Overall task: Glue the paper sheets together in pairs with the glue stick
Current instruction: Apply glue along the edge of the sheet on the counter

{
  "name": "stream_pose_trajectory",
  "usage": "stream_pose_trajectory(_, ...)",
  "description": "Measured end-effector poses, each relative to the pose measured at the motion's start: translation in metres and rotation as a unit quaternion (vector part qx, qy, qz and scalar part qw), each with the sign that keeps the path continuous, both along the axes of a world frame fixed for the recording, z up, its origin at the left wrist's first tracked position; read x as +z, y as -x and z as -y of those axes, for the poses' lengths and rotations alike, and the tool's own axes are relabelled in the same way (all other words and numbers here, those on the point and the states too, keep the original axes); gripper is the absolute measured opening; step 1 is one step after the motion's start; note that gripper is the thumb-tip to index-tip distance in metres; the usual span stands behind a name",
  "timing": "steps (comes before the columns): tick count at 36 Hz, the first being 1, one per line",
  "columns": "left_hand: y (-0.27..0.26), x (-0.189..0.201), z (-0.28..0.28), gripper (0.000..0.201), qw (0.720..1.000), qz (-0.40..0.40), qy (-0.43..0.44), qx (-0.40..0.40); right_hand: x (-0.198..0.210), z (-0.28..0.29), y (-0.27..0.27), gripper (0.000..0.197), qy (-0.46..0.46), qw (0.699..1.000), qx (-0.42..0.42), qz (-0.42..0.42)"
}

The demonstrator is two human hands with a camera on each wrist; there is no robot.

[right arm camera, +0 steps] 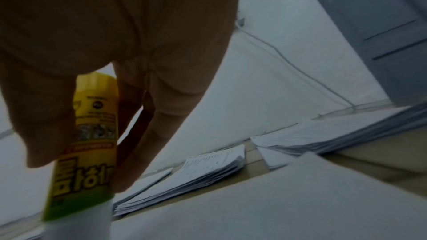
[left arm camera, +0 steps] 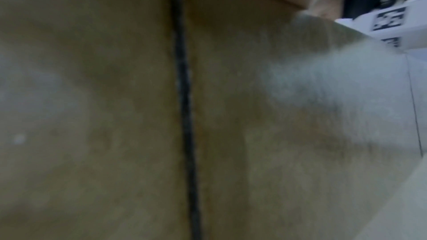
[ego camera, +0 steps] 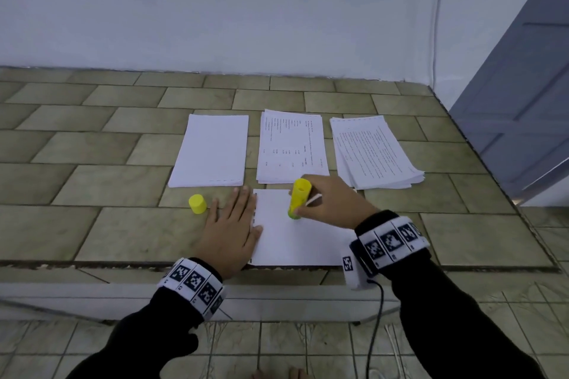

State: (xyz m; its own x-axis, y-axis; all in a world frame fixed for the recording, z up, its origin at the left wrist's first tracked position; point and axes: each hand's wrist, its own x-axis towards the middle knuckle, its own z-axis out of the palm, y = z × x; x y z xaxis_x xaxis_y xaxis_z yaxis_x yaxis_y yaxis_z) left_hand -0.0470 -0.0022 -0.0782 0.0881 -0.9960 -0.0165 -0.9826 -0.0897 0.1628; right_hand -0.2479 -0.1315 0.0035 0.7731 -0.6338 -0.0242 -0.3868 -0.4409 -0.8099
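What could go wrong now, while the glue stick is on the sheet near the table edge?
1. The left hand lies flat only on the left edge of the sheet, so the free right side may slide or wrinkle under the glue stick that the right hand holds.
2. The sheet's near edge reaches the table edge; it could slip off.
3. The cap stands loose beside the left hand and could be knocked away.

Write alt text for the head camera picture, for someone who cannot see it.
A right hand holds a yellow glue stick tip-down on a white sheet, while the left hand lies flat on its edge. Its cap and three paper stacks lie nearby.
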Motion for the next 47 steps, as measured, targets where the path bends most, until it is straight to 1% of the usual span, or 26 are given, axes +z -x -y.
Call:
stream_pose_trajectory(3,-0.001,-0.001,0.001,0.077,1.0,-0.001,-0.003,0.002,0.001,-0.013,0.019,0.016,-0.024,1.0,0.018,0.005)
stream_pose_trajectory(6,0.0,-0.002,0.001,0.076,1.0,0.002,-0.004,0.002,0.002,-0.024,0.031,0.02,-0.029,0.999,0.03,-0.008)
stream_pose_trajectory(11,0.0,0.0,0.001,0.08,1.0,-0.001,-0.015,0.002,0.003,-0.034,0.035,0.02,-0.018,0.998,0.057,-0.022)
stream_pose_trajectory(16,0.0,0.0,0.001,0.079,1.0,0.004,-0.017,0.002,0.002,-0.024,0.029,0.02,0.002,0.998,0.058,-0.023)
stream_pose_trajectory(20,-0.001,-0.003,0.001,0.078,1.0,0.002,-0.011,0.001,0.004,-0.006,0.02,0.015,0.007,0.999,0.038,-0.023)
stream_pose_trajectory(23,-0.001,-0.003,0.001,0.078,1.0,0.002,-0.008,0.001,0.005,0.012,0.011,0.018,0.02,0.999,0.006,-0.041)
stream_pose_trajectory(26,0.0,0.0,0.002,0.082,1.0,0.011,-0.028,0.004,0.003,0.029,0.001,0.02,0.036,0.997,-0.028,-0.067)
stream_pose_trajectory(29,0.001,0.003,0.002,0.084,0.999,0.02,-0.043,0.008,0.001,0.038,-0.005,0.02,0.029,0.997,-0.046,-0.061)
stream_pose_trajectory(32,0.001,0.004,0.001,0.084,0.999,0.02,-0.041,0.009,0.001,0.039,-0.004,0.017,0.031,0.996,-0.056,-0.059)
stream_pose_trajectory(35,0.001,0.003,0.001,0.085,0.999,0.017,-0.042,0.009,0.004,0.034,0.009,0.013,0.023,0.997,-0.065,-0.034)
stream_pose_trajectory(37,0.001,0.002,0.002,0.084,0.999,0.019,-0.045,0.007,0.005,0.029,0.023,0.013,0.016,0.998,-0.06,-0.026)
stream_pose_trajectory(39,0.0,0.002,0.002,0.083,0.999,0.014,-0.035,0.006,0.004,0.024,0.04,0.016,-0.01,0.999,-0.049,-0.018)
stream_pose_trajectory(44,0.0,-0.001,0.002,0.081,1.0,0.006,-0.018,0.004,0.003,0.008,0.077,0.026,-0.039,0.998,-0.041,-0.029)
stream_pose_trajectory(47,-0.001,-0.003,0.002,0.08,1.0,0.001,-0.007,0.003,0.002,0.001,0.091,0.026,-0.048,0.998,-0.035,-0.037)
